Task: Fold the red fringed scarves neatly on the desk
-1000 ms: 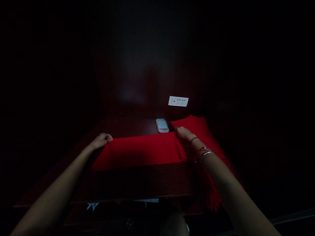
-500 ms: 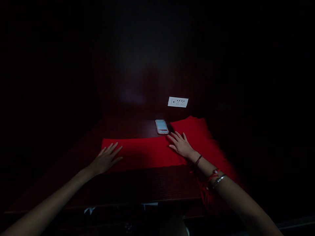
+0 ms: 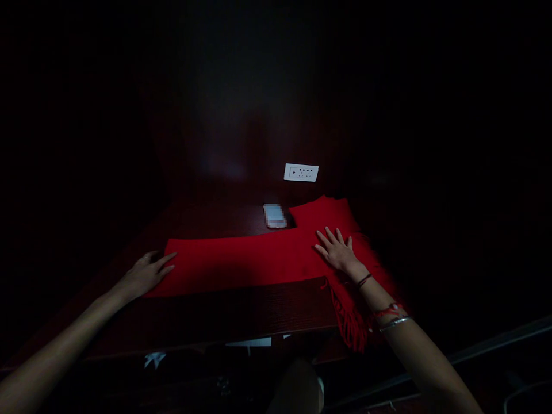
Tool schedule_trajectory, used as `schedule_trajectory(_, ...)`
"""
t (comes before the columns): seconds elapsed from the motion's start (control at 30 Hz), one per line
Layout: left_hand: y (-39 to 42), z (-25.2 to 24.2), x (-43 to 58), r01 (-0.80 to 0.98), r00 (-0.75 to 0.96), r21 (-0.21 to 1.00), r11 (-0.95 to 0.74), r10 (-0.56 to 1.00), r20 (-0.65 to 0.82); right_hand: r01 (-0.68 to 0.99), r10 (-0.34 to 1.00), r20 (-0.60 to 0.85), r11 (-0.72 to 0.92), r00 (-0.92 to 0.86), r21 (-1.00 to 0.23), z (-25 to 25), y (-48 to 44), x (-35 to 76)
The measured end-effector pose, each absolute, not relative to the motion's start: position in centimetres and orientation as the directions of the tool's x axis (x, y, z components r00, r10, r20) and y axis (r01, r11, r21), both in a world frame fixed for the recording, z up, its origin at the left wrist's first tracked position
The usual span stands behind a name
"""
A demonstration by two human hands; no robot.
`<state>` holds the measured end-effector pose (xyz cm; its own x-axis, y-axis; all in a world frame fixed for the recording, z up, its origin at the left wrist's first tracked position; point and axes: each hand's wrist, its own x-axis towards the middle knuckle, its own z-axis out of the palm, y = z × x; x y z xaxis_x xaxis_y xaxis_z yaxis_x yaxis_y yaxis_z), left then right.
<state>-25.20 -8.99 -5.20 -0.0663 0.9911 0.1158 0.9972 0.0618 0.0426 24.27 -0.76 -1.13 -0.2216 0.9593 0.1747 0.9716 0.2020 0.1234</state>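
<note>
A red fringed scarf lies in a long flat strip across the dark wooden desk. Its right part is bunched or layered, with fringe hanging past the front edge. My left hand is at the scarf's left end, thumb and index finger stretched apart over the cloth; its other fingers are partly hidden. Flat on the right part of the scarf rests my right hand, fingers spread. Neither hand appears to grip the cloth.
Behind the scarf lies a phone with a lit screen. A white socket panel is on the back wall. White paper-like pieces show below the desk's front edge. The surroundings are very dark.
My left hand has slid left to the scarf's end, and my right hand has moved right across the cloth. More of the hanging fringe shows. The view has shifted slightly.
</note>
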Motion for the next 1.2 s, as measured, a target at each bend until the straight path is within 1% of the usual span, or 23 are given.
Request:
schedule_trajectory(0.03,-8.9,-4.8,-25.2,0.992,-0.118,0.044,0.115,0.991,0.066,0.977,0.971,0.124,0.190,-0.202,0.101,-1.1,-0.8,24.8)
schedule_trajectory(0.1,-8.5,-3.8,-25.1,0.989,-0.134,0.059,0.137,0.989,-0.060,0.979,0.977,0.078,0.194,-0.199,0.070,-1.1,-1.0,25.3)
schedule_trajectory(0.17,-8.3,-2.8,-24.9,0.984,-0.140,0.089,0.151,0.983,-0.115,0.975,0.967,0.131,0.213,-0.221,0.070,-0.8,-1.4,25.1)
schedule_trajectory(0.2,-8.4,-2.5,-24.7,0.984,-0.144,0.092,0.153,0.985,-0.097,0.970,0.953,0.181,0.231,-0.241,0.076,-0.6,-1.8,24.8)
schedule_trajectory(0.23,-8.5,-2.2,-24.4,0.985,-0.150,0.080,0.153,0.988,-0.041,0.959,0.931,0.230,0.270,-0.282,0.083,-0.4,-2.3,24.3)
schedule_trajectory(0.3,-9.4,-2.1,-23.6,0.990,-0.144,0.030,0.141,0.979,0.146,0.897,0.854,0.277,0.432,-0.440,0.094,0.0,-3.6,23.3)
schedule_trajectory(0.33,-9.9,-2.1,-23.2,0.994,-0.109,0.015,0.108,0.970,0.219,0.836,0.798,0.259,0.541,-0.545,0.093,0.1,-4.3,22.9)
schedule_trajectory(0.37,-10.5,-2.3,-22.7,0.999,-0.053,0.014,0.051,0.968,0.245,0.764,0.735,0.220,0.640,-0.641,0.088,0.1,-5.0,22.5)
schedule_trajectory(0.4,-11.1,-2.4,-22.3,0.999,0.018,0.031,-0.025,0.975,0.222,0.697,0.678,0.175,0.712,-0.714,0.083,-0.1,-5.6,22.3)
schedule_trajectory(0.43,-11.6,-2.6,-22.0,0.992,0.101,0.063,-0.112,0.981,0.163,0.653,0.641,0.137,0.752,-0.755,0.084,-0.4,-6.1,22.1)
schedule_trajectory(0.5,-12.3,-3.0,-21.9,0.959,0.243,0.136,-0.247,0.969,0.048,0.641,0.633,0.101,0.759,-0.767,0.112,-1.2,-6.6,22.1)
schedule_trajectory(0.53,-12.4,-3.2,-22.1,0.947,0.282,0.153,-0.282,0.959,0.023,0.656,0.649,0.101,0.743,-0.754,0.133,-1.6,-6.6,22.2)
schedule_trajectory(0.63,-12.6,-3.8,-23.5,0.935,0.324,0.136,-0.327,0.945,0.043,0.684,0.675,0.118,0.707,-0.729,0.180,-3.0,-6.4,22.8)
schedule_trajectory(0.73,-12.7,-4.2,-24.6,0.932,0.349,0.091,-0.351,0.936,0.044,0.683,0.665,0.157,0.712,-0.730,0.165,-3.7,-6.2,23.3)
schedule_trajectory(0.87,-13.2,-4.3,-24.6,0.938,0.341,0.035,-0.344,0.937,0.071,0.664,0.637,0.221,0.744,-0.738,0.073,-3.6,-6.6,23.6)
schedule_trajectory(1.0,-13.6,-4.9,-24.4,0.956,0.292,-0.025,-0.291,0.948,0.128,0.638,0.608,0.275,0.770,-0.745,0.027,-3.6,-6.8,23.7)
schedule_trajectory(1.1,-13.6,-5.4,-24.5,0.966,0.259,-0.035,-0.257,0.956,0.139,0.636,0.596,0.319,0.771,-0.737,0.030,-3.9,-6.6,23.9)
schedule_trajectory(1.2,-13.8,-5.4,-24.2,0.974,0.227,-0.049,-0.222,0.963,0.146,0.669,0.605,0.350,0.738,-0.715,0.090,-4.1,-6.5,24.0)
